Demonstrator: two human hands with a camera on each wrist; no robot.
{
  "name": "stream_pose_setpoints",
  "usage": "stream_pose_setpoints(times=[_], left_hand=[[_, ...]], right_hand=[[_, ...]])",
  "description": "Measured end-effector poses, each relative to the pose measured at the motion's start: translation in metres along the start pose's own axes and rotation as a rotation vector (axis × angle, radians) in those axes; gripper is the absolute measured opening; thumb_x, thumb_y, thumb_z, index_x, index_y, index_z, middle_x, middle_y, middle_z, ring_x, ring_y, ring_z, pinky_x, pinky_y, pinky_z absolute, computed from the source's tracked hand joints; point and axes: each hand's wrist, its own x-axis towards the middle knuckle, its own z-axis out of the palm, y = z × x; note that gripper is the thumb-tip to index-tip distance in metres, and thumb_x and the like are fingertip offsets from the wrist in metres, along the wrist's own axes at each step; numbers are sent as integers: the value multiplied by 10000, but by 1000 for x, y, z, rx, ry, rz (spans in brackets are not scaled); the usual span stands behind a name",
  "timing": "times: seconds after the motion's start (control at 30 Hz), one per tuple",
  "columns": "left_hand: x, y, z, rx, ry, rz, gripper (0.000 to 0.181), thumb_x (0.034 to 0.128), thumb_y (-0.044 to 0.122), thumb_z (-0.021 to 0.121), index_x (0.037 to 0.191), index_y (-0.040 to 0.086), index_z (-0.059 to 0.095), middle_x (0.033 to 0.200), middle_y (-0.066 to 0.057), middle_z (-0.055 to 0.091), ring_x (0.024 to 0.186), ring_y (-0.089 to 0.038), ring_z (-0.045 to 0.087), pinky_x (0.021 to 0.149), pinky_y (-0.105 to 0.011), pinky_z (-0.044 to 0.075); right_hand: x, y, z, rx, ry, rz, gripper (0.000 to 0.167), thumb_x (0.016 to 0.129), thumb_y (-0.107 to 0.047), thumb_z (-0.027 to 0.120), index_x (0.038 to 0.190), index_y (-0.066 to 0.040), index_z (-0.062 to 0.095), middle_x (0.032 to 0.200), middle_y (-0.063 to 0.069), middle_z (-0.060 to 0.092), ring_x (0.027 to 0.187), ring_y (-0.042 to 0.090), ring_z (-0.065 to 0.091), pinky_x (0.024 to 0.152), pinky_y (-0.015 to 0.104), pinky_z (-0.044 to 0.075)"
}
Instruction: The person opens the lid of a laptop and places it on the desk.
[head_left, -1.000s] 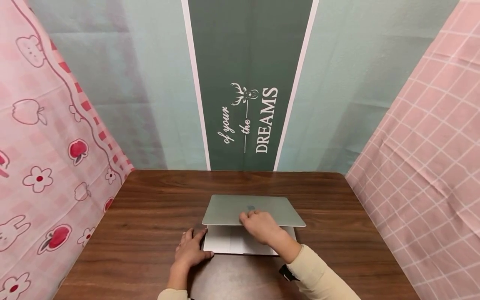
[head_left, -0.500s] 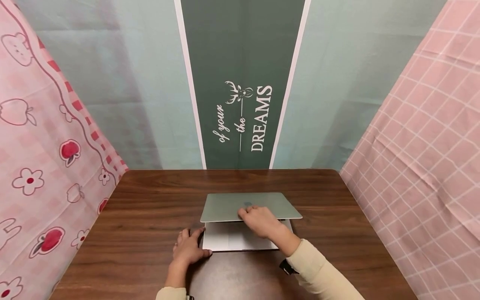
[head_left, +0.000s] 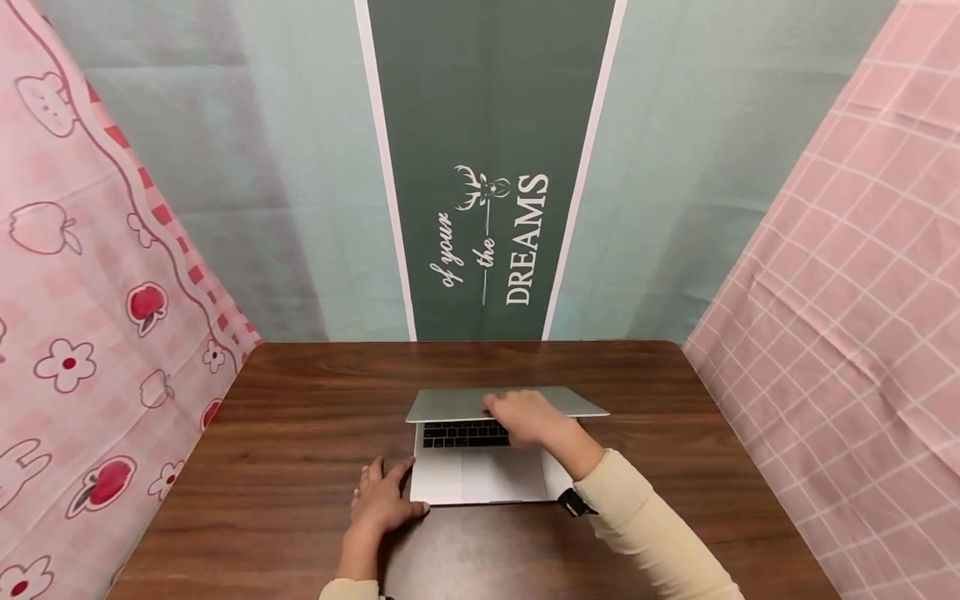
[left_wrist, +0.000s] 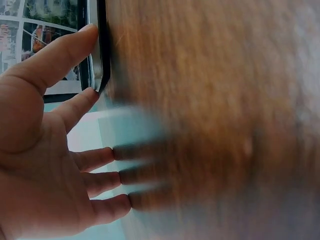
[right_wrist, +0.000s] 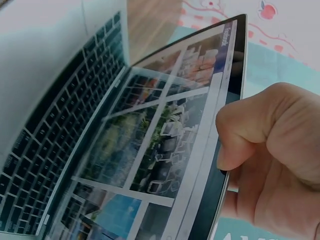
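I see one silver-grey metal laptop (head_left: 467, 454) on brown wood-grain table (head_left: 315, 408), lid (head_left: 450, 406) part raised. Right hand (head_left: 527, 419): curled fingers pinch lid's free edge near middle. Left hand (head_left: 381, 500): fingers straight, spread apart, touching base (head_left: 495, 482) at left edge. To tilt lid well, I'd steady base lightly, swing lid smoothly, no twisting. Count: one laptop, two hands, one table.
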Motion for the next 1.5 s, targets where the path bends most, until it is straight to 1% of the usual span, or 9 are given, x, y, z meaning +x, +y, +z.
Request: stream_pose_setpoints(times=[0.13,0.33,0.53,0.73,0.83,0.97,1.13,1.33,1.5], left_hand=[[0,1,0,-7,-1,-6,758,620,335,832,1298,147,551,1390,-328,250,1283,-534,165,932,-688,194],[2,2,0,-6,-14,-26,771,608,324,842,1297,142,549,1385,-326,248,1280,-543,158,924,-694,196],[4,6,-1,-17,-32,-46,786,599,306,854,1295,122,539,1372,-331,248,1277,-540,154,914,-699,195],[3,6,-2,-20,-25,-39,782,586,295,858,1282,124,545,1358,-328,263,1267,-532,182,897,-700,213],[1,5,-3,-20,-24,-44,784,578,287,861,1278,129,547,1355,-330,264,1265,-546,174,899,-701,209],[1,4,-3,-25,-26,-46,790,575,285,861,1281,132,542,1358,-326,259,1267,-546,165,902,-703,200],[4,4,-2,-21,-15,-41,798,567,292,862,1283,143,543,1364,-311,265,1271,-519,183,901,-699,207],[5,4,1,-17,-10,-31,806,559,303,860,1285,152,545,1363,-306,273,1270,-517,191,900,-692,218],[5,6,-1,-15,-12,-41,806,564,290,858,1292,150,540,1360,-309,274,1268,-525,188,900,-694,216]], right_hand=[[6,3,-9,29,-60,32,440,781,91,613,1160,-129,577,896,33,639,641,160,550,513,274,394],[14,13,-23,110,-125,66,499,789,122,555,1218,-131,574,985,45,642,574,119,429,500,273,296],[20,20,-32,160,-153,65,536,786,159,523,1251,-104,568,1125,82,615,768,151,560,545,276,352],[26,26,-35,199,-138,51,540,784,173,492,1253,-84,568,1194,97,588,994,245,584,646,306,427],[26,33,-37,267,-100,13,513,774,168,471,1203,-84,596,1136,84,606,973,225,581,699,312,447],[24,45,-42,326,-23,-21,412,763,136,511,1060,-112,651,924,4,613,803,163,553,680,312,457],[22,51,-51,217,39,43,303,790,41,568,996,-150,683,831,-39,610,657,117,499,545,285,410],[28,50,-55,77,81,162,375,847,46,501,1120,-150,669,891,33,649,603,145,513,444,283,311],[36,50,-53,-53,92,191,387,884,9,512,1208,-178,610,605,27,528,490,150,417,410,291,247]])
